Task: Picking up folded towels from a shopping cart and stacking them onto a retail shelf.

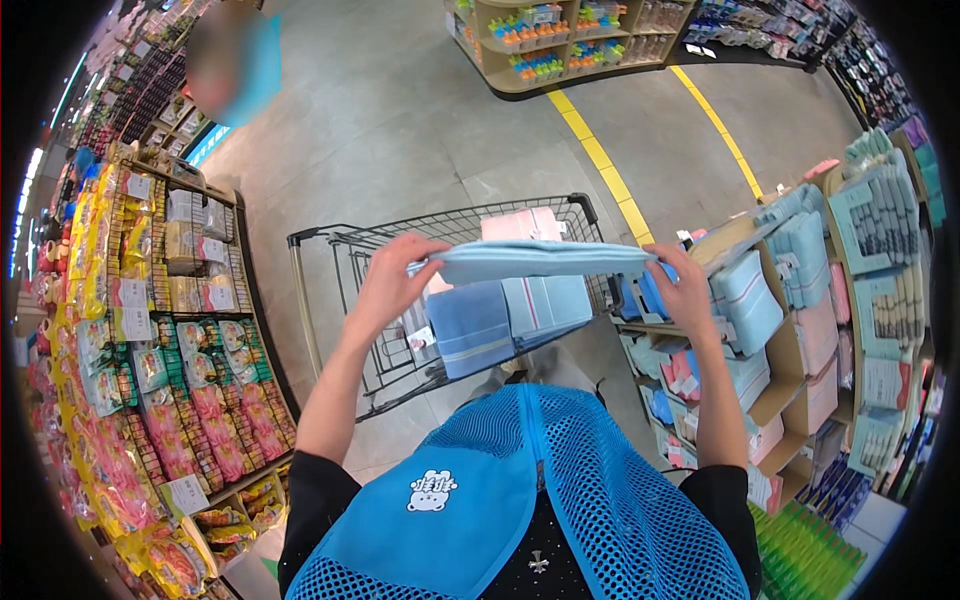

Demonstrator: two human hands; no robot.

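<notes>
A folded light blue towel (544, 259) is stretched level between my two hands, above a black wire shopping cart (405, 225). My left hand (401, 274) pinches its left end between thumb and fingers, and my right hand (675, 281) pinches the right end. Below it in the cart lie a folded darker blue towel (470, 328) and, touching its right side, a light blue towel with a reddish stripe (547, 306). A pink folded towel (520, 223) lies farther back in the cart, partly hidden by the held one.
Racks of packaged snacks (150, 360) stand on the left. Shelves of folded towels (750, 300) rise close on the right. Beyond the cart are yellow floor strips (596, 154) and a display shelf (555, 45). Another person (236, 64) is at the upper left.
</notes>
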